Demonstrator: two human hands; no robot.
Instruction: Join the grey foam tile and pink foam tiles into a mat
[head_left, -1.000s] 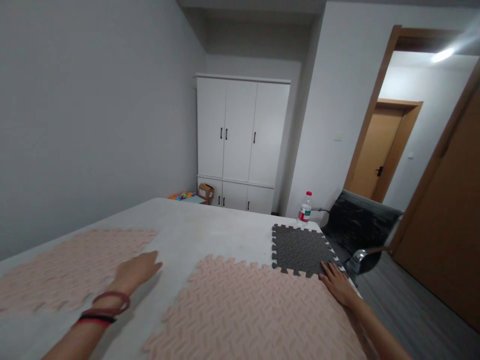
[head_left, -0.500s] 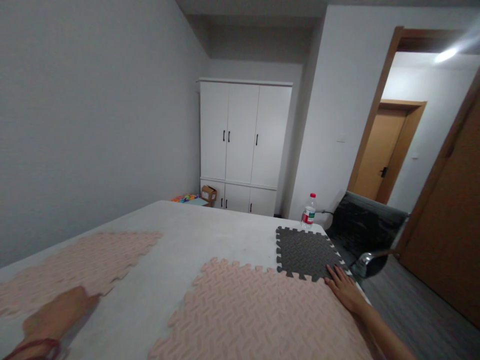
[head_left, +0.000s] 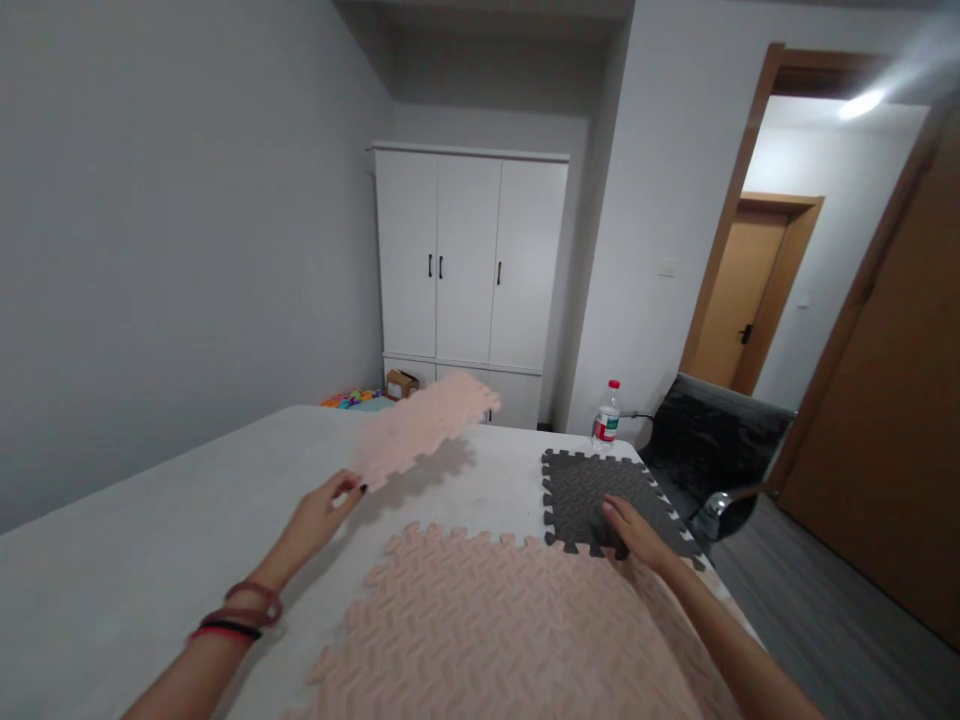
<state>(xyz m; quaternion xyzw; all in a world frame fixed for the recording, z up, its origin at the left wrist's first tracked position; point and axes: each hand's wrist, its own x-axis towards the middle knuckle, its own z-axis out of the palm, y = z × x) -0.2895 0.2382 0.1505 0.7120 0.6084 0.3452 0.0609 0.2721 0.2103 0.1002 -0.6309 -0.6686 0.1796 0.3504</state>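
Observation:
A pink foam mat tile point(head_left: 427, 425) with jigsaw edges is raised above the table, tilted, its near corner pinched in my left hand point(head_left: 324, 512). Bracelets circle that wrist. My right hand point(head_left: 636, 532) is over the near part of a dark grey foam mat tile point(head_left: 576, 490), its fingers stretched forward; whether it touches the tile I cannot tell. The grey tile lies against the far edge of a larger pink foam mat point(head_left: 487, 630), which spreads across the near part of the table and runs out of view at the bottom.
On the white table point(head_left: 150, 510), a plastic bottle point(head_left: 606, 415) with a red cap stands at the far right corner. A black chair point(head_left: 720, 440) is beside the right edge. Beyond the table are a white cabinet point(head_left: 469, 260), a cardboard box point(head_left: 401, 384) and colourful items point(head_left: 354, 399).
My left hand has lifted the pink tile off the table's left side and carried it right and away from me. My right hand has come up and shifted left over the grey tile.

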